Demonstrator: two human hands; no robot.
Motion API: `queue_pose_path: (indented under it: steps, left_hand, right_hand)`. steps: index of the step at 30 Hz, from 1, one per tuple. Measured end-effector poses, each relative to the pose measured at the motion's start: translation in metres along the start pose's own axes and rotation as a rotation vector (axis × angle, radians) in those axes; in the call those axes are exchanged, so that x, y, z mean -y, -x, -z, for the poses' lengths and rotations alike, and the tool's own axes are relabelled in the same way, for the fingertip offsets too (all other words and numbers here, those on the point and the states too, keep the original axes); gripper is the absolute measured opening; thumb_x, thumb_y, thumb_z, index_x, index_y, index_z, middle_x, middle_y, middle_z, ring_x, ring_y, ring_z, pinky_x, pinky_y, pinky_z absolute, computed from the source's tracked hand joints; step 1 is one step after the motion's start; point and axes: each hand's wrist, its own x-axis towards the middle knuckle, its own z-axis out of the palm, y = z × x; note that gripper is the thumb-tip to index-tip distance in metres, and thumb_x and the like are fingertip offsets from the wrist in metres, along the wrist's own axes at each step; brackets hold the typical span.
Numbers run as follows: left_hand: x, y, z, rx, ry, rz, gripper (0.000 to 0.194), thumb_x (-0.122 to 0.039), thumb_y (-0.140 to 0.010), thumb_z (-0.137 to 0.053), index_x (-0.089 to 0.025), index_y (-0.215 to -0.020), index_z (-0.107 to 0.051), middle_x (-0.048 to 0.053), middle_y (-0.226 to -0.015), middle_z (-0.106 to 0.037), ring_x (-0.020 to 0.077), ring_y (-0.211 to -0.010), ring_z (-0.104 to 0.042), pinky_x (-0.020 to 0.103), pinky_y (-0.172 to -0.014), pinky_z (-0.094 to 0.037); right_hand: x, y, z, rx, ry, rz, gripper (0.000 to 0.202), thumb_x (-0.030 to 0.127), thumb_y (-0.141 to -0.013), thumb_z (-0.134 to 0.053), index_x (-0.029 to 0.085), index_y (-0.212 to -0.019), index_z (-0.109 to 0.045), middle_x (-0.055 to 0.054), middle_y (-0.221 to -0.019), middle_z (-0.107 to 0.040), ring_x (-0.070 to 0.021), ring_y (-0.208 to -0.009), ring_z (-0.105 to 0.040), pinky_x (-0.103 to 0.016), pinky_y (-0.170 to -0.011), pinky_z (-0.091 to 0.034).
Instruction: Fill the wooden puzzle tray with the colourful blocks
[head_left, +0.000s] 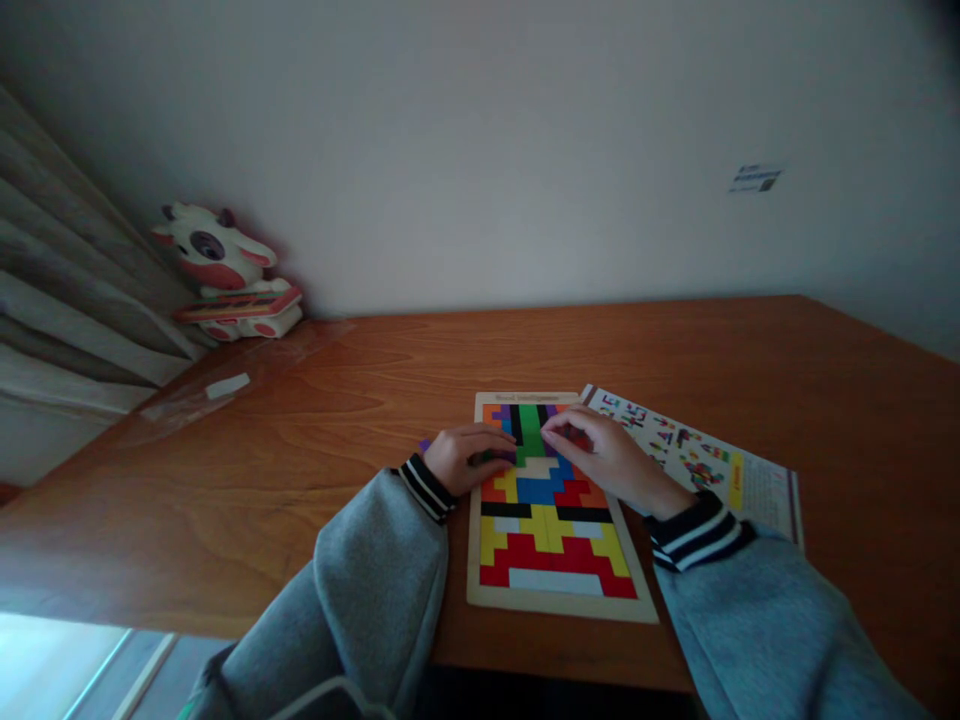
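A wooden block puzzle board (562, 597) lies flat on the table, filled with red, yellow, blue, green, black, white and orange pieces. My left hand (466, 457) rests over its left edge, thumb and fingers curved apart with a gap between their tips and no piece visible in it. From the right, my right hand (604, 455) reaches over the upper part, thumb and fingertips pinched close together beside a green piece (530, 425). Whether a piece is between those fingertips is hidden. Behind my left wrist, a bit of something purple (424, 445) peeks out.
A printed pattern sheet (705, 455) lies right of the board, partly under my right forearm. At the back left of the wooden table (360, 400) sits a cow toy with a keyboard (232, 275), near clear plastic (176, 400) and a curtain (67, 270). A wall stands behind.
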Motion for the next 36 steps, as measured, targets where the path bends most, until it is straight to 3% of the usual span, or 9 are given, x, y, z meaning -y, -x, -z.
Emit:
queue_pose_path:
  steps: [6, 10, 16, 24, 26, 29, 33, 36]
  left_hand:
    - [-0.014, -0.012, -0.016, -0.062, 0.062, 0.046, 0.019, -0.031, -0.093, -0.065, -0.017, -0.102, -0.075, 0.01, -0.107, -0.075, 0.0182, -0.097, -0.072, 0.032, -0.091, -0.059]
    - [-0.018, -0.016, -0.025, 0.015, 0.015, -0.005, 0.022, -0.032, -0.097, -0.06, -0.017, -0.1, -0.076, 0.009, -0.104, -0.075, 0.017, -0.093, -0.071, 0.03, -0.088, -0.059]
    - [-0.01, -0.013, -0.021, 0.058, -0.311, -0.072, 0.02, -0.036, -0.094, -0.063, -0.024, -0.097, -0.078, 0.008, -0.112, -0.073, 0.024, -0.101, -0.063, 0.042, -0.091, -0.053]
    - [-0.009, -0.011, -0.023, -0.056, -0.272, 0.043, 0.019, -0.035, -0.09, -0.066, -0.02, -0.094, -0.076, 0.011, -0.113, -0.069, 0.0245, -0.099, -0.064, 0.043, -0.091, -0.054]
    - [-0.007, -0.01, -0.015, -0.052, -0.275, 0.045, 0.018, -0.033, -0.091, -0.063, -0.02, -0.097, -0.075, 0.01, -0.112, -0.069, 0.0237, -0.1, -0.064, 0.042, -0.09, -0.054]
    - [0.003, -0.003, 0.012, -0.013, -0.298, -0.014, 0.02, -0.031, -0.093, -0.059, -0.02, -0.103, -0.073, 0.01, -0.109, -0.071, 0.0213, -0.097, -0.066, 0.038, -0.089, -0.054]
    - [0.02, 0.023, 0.058, 0.044, -0.405, -0.008, 0.024, -0.037, -0.092, -0.062, -0.02, -0.106, -0.072, 0.009, -0.103, -0.074, 0.0207, -0.093, -0.069, 0.037, -0.088, -0.055]
    - [0.028, 0.045, 0.081, 0.06, -0.463, 0.045, 0.034, -0.045, -0.087, -0.069, -0.019, -0.108, -0.072, 0.009, -0.098, -0.076, 0.0205, -0.087, -0.072, 0.035, -0.084, -0.057]
  right_hand:
    - [-0.003, -0.001, -0.005, 0.011, 0.013, 0.018, 0.016, 0.034, -0.096, -0.055, 0.024, -0.093, -0.067, -0.005, -0.093, -0.067, -0.0212, -0.092, -0.062, -0.038, -0.087, -0.049]
    - [-0.003, -0.001, -0.004, -0.007, 0.006, 0.028, 0.015, 0.033, -0.096, -0.055, 0.024, -0.092, -0.067, -0.005, -0.094, -0.066, -0.0216, -0.094, -0.062, -0.04, -0.089, -0.048]
    - [-0.004, -0.002, -0.004, -0.024, 0.026, 0.039, 0.015, 0.034, -0.095, -0.055, 0.024, -0.091, -0.066, -0.005, -0.093, -0.066, -0.0221, -0.094, -0.062, -0.04, -0.088, -0.049]
    - [-0.006, 0.0, -0.006, -0.002, 0.049, 0.027, 0.015, 0.034, -0.095, -0.055, 0.024, -0.093, -0.067, -0.006, -0.095, -0.066, -0.022, -0.094, -0.062, -0.039, -0.088, -0.049]
    - [-0.006, 0.0, -0.005, -0.013, 0.043, 0.018, 0.016, 0.034, -0.095, -0.055, 0.024, -0.093, -0.067, -0.006, -0.096, -0.066, -0.0221, -0.094, -0.062, -0.039, -0.088, -0.049]
    - [-0.006, 0.0, -0.003, -0.054, 0.034, 0.0, 0.018, 0.036, -0.096, -0.054, 0.024, -0.094, -0.067, -0.006, -0.097, -0.067, -0.0228, -0.095, -0.063, -0.039, -0.087, -0.049]
    - [-0.007, 0.0, 0.001, -0.103, 0.044, -0.01, 0.018, 0.038, -0.095, -0.054, 0.024, -0.093, -0.066, -0.006, -0.095, -0.069, -0.0242, -0.094, -0.063, -0.04, -0.086, -0.049]
    - [-0.009, 0.0, 0.001, -0.122, 0.045, -0.015, 0.017, 0.037, -0.094, -0.055, 0.025, -0.093, -0.066, -0.007, -0.096, -0.069, -0.0247, -0.092, -0.064, -0.042, -0.086, -0.049]
